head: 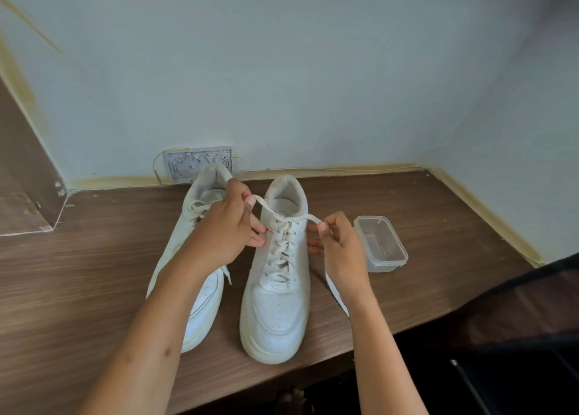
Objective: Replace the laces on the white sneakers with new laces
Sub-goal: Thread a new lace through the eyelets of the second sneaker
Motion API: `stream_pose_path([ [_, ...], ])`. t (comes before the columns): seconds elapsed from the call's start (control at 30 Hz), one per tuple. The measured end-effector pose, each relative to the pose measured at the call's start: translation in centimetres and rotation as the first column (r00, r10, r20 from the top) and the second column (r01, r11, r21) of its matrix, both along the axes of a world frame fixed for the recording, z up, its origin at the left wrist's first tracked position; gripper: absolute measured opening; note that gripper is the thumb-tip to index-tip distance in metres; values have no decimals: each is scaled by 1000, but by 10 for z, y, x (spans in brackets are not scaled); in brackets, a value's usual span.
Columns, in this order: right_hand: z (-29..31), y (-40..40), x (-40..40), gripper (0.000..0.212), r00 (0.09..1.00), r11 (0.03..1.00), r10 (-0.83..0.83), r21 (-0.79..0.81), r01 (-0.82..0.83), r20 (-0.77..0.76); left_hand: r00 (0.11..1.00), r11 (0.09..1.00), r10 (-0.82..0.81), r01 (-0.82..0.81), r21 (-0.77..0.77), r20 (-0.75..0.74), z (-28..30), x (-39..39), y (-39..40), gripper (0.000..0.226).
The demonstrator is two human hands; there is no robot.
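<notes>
left hand [227,226]: reaches in from lower left over the left sneaker, forearm long and bare; thumb and forefinger pinch one lace end up near the collar of the right sneaker, other fingers stretched out toward that shoe's eyelets
right hand [340,242]: comes in from lower right, back of hand to camera; thumb and forefinger pinch the other lace end just right of the shoe's top eyelets, remaining fingers loosely curled
lace [283,215]: white, flat; runs from left pinch down to the top eyelets and out to right pinch, criss-crossed down the shoe front; a loose tail [336,292] hangs below the right hand onto the table
right sneaker [275,305]: white, upright on table, toe toward camera, between the two hands, fully laced
left sneaker [200,302]: white, just beside the other, toe toward camera, partly under the left forearm; its own lace shows at the top, a lace tip [228,277] sticks out by the forearm
sneaker count: 2
hands count: 2, both gripping lace
plastic container [380,244]: 1, clear, lidless, right of the right hand, near the right sneaker, not touching it
table [78,283]: wood-grain brown, holds both shoes and container
wall plate [191,164]: 1, grey, low on wall behind left sneaker, thin yellow wires around it
wall [313,70]: pale blue, yellowish strip along table joint
</notes>
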State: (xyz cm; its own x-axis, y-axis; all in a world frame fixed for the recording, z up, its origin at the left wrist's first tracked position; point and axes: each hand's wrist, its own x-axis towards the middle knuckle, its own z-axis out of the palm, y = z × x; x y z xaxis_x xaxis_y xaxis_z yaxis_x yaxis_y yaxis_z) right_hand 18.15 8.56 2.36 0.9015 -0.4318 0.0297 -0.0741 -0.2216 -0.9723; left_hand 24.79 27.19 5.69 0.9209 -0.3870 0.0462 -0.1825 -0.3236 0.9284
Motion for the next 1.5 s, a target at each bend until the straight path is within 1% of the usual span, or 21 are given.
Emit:
stream_pose_path([
  [0.07,-1,2,-2,18,1000,1000,12,-9,-12,-14,998,999,4,-7,-35,-70,2,-5,3,13],
  [0.13,0,4,-5,20,999,1000,23,-8,-23,-28,994,997,28,-36,-74,-110,2,-11,5,12],
  [0.2,5,4,-13,18,998,999,33,33,-31,-48,983,989,47,-71,-133,-177,1,-16,8,10],
  [0.3,22,4,-33,19,994,987,71,153,-58,-78,932,975,46,-120,-187,-358,9,-25,13,12],
  [0.33,29,6,-41,21,993,984,89,161,-76,-76,907,974,36,-126,-189,-420,14,-31,15,14],
  [0.43,46,16,-65,24,986,988,150,39,-147,-79,838,976,-40,-85,-203,-544,27,-54,18,18],
  [0.5,52,28,-76,20,975,979,206,13,-206,-88,812,971,-80,-68,-231,-578,34,-69,18,21],
  [0.57,57,40,-85,16,963,967,255,7,-255,-83,822,970,-88,-57,-235,-563,40,-81,16,21],
  [0.6,60,46,-90,15,959,961,272,-27,-275,-84,832,970,-94,-47,-238,-547,45,-86,15,21],
  [0.7,68,58,-100,16,953,932,286,-200,-301,-100,860,958,-113,-38,-284,-498,59,-95,10,20],
  [0.73,72,60,-103,15,953,925,286,-230,-301,-97,869,954,-108,-46,-296,-484,65,-96,10,20],
  [0.83,90,63,-110,15,945,908,318,-264,-326,-74,886,936,-101,-70,-346,-452,84,-98,11,19],
  [0.9,105,62,-113,15,943,899,331,-294,-325,-32,892,927,-116,-61,-371,-436,98,-98,14,19],
  [1.03,133,57,-114,16,960,914,267,-338,-226,80,904,910,-156,-26,-415,-399,127,-96,16,18],
  [1.13,148,56,-112,17,952,913,267,-356,-200,151,898,886,-195,-11,-464,-394,146,-95,13,15],
  [1.27,159,60,-109,15,953,893,225,-434,-119,200,913,905,-198,30,-425,-357,160,-94,8,16],
  [1.4,171,62,-111,14,944,912,210,-399,-95,254,909,902,-236,73,-426,-344,171,-93,7,18],
  [1.5,178,61,-110,14,935,937,114,-350,12,337,924,913,-215,75,-401,-315,181,-91,8,19],
])
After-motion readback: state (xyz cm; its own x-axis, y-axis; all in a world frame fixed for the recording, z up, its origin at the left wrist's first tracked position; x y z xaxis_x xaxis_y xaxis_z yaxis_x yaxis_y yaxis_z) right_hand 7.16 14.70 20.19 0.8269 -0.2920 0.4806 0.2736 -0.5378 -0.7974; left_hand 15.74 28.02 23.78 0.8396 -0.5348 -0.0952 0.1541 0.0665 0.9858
